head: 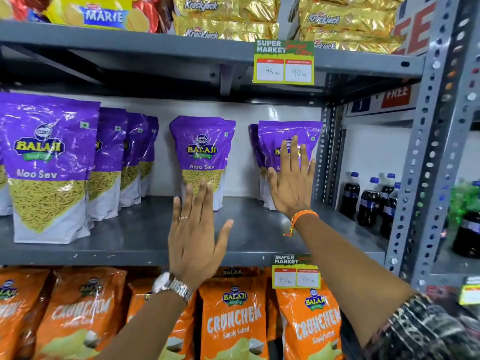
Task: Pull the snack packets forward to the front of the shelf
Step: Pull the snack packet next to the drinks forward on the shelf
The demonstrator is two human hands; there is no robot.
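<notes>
Seemingly grey metal shelf, supermarket aisle.

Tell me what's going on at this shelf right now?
A person is reaching both open hands into the middle shelf of purple Aloo Sev packets. The right hand lies flat against the rightmost packet at the back; whether it actually presses on it is unclear. The left hand hovers before the middle packet, also far back. Neither is gripped yet. The left-side row already stands near the front edge.

Orange Crunchem packets below, gold Krackjack packs above, dark cola bottles standing at right
</notes>
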